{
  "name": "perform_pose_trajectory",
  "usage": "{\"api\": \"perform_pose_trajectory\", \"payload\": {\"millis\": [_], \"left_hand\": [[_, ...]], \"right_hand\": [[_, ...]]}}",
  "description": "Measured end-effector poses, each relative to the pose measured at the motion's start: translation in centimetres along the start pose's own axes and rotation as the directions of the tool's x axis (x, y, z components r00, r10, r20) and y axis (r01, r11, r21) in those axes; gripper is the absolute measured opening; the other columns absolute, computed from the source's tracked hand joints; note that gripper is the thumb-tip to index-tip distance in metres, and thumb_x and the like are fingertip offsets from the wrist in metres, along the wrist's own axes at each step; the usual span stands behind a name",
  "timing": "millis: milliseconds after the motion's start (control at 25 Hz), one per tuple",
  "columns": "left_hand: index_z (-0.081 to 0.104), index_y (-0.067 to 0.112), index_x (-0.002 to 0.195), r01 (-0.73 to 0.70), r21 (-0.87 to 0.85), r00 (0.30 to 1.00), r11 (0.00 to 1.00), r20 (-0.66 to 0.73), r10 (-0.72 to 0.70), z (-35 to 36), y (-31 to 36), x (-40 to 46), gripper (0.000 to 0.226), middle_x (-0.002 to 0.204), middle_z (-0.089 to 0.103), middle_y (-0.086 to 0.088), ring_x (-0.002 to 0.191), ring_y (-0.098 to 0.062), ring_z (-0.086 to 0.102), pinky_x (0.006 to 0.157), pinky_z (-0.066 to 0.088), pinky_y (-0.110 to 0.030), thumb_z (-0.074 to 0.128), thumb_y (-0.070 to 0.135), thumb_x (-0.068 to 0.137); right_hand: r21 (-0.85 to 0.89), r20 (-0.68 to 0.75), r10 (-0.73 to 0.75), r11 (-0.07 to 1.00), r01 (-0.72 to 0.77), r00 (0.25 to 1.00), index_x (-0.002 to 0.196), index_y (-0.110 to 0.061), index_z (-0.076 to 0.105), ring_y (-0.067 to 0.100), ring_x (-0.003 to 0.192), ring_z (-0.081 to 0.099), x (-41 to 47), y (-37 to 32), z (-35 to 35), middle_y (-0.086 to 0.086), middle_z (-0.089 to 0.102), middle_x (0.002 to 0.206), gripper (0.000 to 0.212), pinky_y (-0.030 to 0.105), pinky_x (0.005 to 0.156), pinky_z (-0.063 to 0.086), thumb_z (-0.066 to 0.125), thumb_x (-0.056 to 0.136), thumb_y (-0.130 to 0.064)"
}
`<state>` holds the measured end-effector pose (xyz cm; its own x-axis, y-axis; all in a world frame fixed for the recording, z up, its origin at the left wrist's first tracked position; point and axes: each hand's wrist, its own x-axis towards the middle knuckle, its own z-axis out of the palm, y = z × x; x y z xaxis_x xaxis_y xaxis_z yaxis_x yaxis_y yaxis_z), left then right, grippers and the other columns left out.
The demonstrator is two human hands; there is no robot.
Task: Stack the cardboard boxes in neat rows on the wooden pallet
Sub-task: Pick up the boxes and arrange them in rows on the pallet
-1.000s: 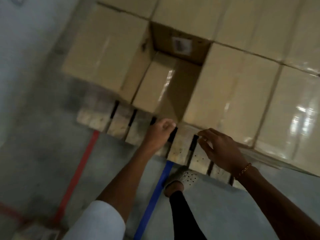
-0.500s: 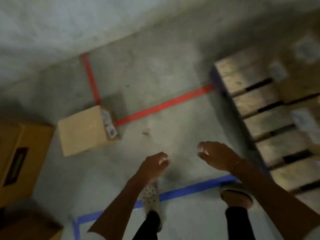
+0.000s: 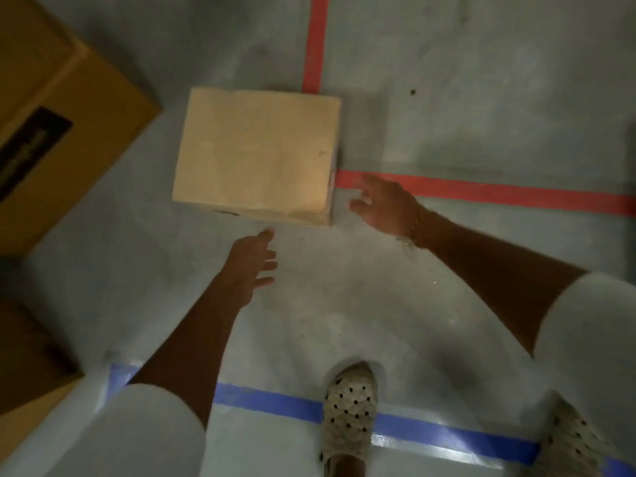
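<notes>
The cardboard box (image 3: 256,154) sits flat on the grey concrete floor (image 3: 481,98), its far right corner over the place where the two red tape lines (image 3: 481,192) meet, and nothing rests on it, so I read it as the next one to carry to the pallet, which is out of view here. I have both arms stretched down toward it. My right hand (image 3: 385,206) is just beside the box's right face, fingers spread and loosely bent, holding nothing; whether the fingertips already touch the cardboard I cannot tell through the blur. It comes in from that side because the face there is free, and a palm pressed on it can clamp the box. My left hand (image 3: 253,265) hovers near the front edge, apart from it, fingers straight and fanned, also empty; I judge it is heading for the near or left face to give the opposing grip. My feet are planted by the blue tape line (image 3: 275,404), the left shoe (image 3: 349,407) on it, which puts me close enough to bend and lift without overreaching. To the left stands a larger brown carton (image 3: 69,98) with a dark printed panel, well apart from my target, and another box (image 3: 24,356) lies in shadow below it.
</notes>
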<state>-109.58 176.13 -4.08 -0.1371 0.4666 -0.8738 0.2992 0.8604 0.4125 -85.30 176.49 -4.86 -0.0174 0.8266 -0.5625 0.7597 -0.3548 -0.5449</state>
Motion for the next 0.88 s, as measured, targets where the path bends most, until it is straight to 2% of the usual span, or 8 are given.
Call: {"api": "perform_pose_trajectory", "payload": {"millis": [120, 200, 320, 480, 600, 720, 800, 880], "left_hand": [[0.045, 0.014, 0.145, 0.067, -0.229, 0.995, 0.971, 0.089, -0.048, 3.1, -1.0, 3.7, 0.054, 0.137, 0.052, -0.016, 0.120, -0.032, 0.057, 0.096, 0.053, -0.051, 0.059, 0.040, 0.100], [0.041, 0.016, 0.147, 0.085, -0.337, 0.989, 0.938, 0.146, -0.038, 5.0, -1.4, 5.2, 0.056, 0.146, 0.047, -0.018, 0.126, -0.033, 0.054, 0.098, 0.052, -0.053, 0.058, 0.041, 0.100], [0.036, 0.019, 0.151, 0.088, -0.428, 0.989, 0.900, 0.148, -0.027, 7.1, -1.5, 6.4, 0.060, 0.154, 0.039, -0.017, 0.135, -0.034, 0.049, 0.103, 0.048, -0.057, 0.052, 0.048, 0.101], [0.034, 0.024, 0.154, 0.042, -0.576, 0.998, 0.816, 0.055, -0.013, 8.5, -0.6, 6.5, 0.061, 0.159, 0.038, -0.009, 0.143, -0.029, 0.041, 0.110, 0.037, -0.053, 0.038, 0.057, 0.103], [0.041, 0.019, 0.150, 0.030, -0.650, 0.990, 0.759, -0.084, -0.111, 7.3, -1.8, 5.6, 0.058, 0.154, 0.045, -0.007, 0.136, -0.029, 0.048, 0.101, 0.040, -0.045, 0.040, 0.054, 0.103], [0.035, 0.025, 0.152, 0.021, -0.611, 0.935, 0.792, -0.269, -0.233, 4.9, -5.4, 4.2, 0.060, 0.155, 0.040, -0.005, 0.138, -0.032, 0.043, 0.109, 0.039, -0.055, 0.045, 0.055, 0.101], [0.030, 0.033, 0.154, 0.022, -0.596, 0.950, 0.803, -0.239, -0.203, 4.0, -7.2, 4.4, 0.062, 0.158, 0.035, -0.005, 0.142, -0.036, 0.038, 0.110, 0.032, -0.068, 0.042, 0.061, 0.100], [0.028, 0.034, 0.156, 0.047, -0.600, 0.973, 0.798, -0.155, -0.174, 4.2, -7.6, 4.7, 0.069, 0.160, 0.032, -0.007, 0.143, -0.041, 0.036, 0.107, 0.033, -0.073, 0.041, 0.067, 0.097]], "right_hand": [[-0.010, -0.107, -0.026, 1.000, 0.025, 0.994, 0.156, -0.011, 0.030, 0.034, 0.145, 0.037, 6.2, -1.9, 1.2, 0.018, 0.022, 0.164, 0.066, 0.034, 0.114, 0.033, 0.058, 0.100, -0.030], [-0.247, -0.078, -0.133, 0.963, 0.110, 0.988, 0.161, -0.022, 0.018, 0.031, 0.155, 0.017, 9.0, -1.7, 2.1, 0.010, 0.000, 0.171, 0.072, 0.040, 0.124, 0.020, 0.051, 0.100, -0.040], [-0.544, 0.007, -0.244, 0.813, 0.208, 0.970, 0.161, -0.031, 0.015, 0.037, 0.157, -0.002, 10.9, -1.2, 2.8, -0.003, -0.002, 0.172, 0.069, 0.056, 0.124, 0.015, 0.036, 0.100, -0.055], [-0.609, -0.054, -0.280, 0.770, 0.191, 0.958, 0.160, -0.030, 0.024, 0.041, 0.156, -0.004, 8.7, -0.5, 4.1, -0.004, 0.009, 0.171, 0.067, 0.062, 0.121, 0.012, 0.032, 0.100, -0.058], [-0.586, -0.063, -0.417, 0.751, 0.305, 0.907, 0.148, -0.025, 0.050, 0.042, 0.154, 0.014, 4.3, -0.6, 7.1, 0.001, 0.040, 0.160, 0.066, 0.065, 0.116, 0.020, 0.032, 0.091, -0.055], [-0.539, -0.131, -0.488, 0.766, 0.352, 0.863, 0.137, -0.023, 0.059, 0.040, 0.148, 0.031, 3.1, 0.5, 6.4, 0.002, 0.059, 0.144, 0.053, 0.059, 0.113, 0.032, 0.051, 0.089, -0.042], [-0.320, -0.268, -0.292, 0.926, 0.201, 0.918, 0.145, -0.018, 0.051, 0.040, 0.145, 0.037, 4.7, 1.8, 4.8, 0.010, 0.049, 0.152, 0.059, 0.051, 0.115, 0.036, 0.055, 0.090, -0.038], [0.066, -0.139, -0.058, 0.995, 0.068, 0.989, 0.149, -0.013, 0.042, 0.031, 0.141, 0.044, 5.9, 3.1, 3.7, 0.013, 0.048, 0.152, 0.058, 0.036, 0.114, 0.038, 0.056, 0.099, -0.038]]}}
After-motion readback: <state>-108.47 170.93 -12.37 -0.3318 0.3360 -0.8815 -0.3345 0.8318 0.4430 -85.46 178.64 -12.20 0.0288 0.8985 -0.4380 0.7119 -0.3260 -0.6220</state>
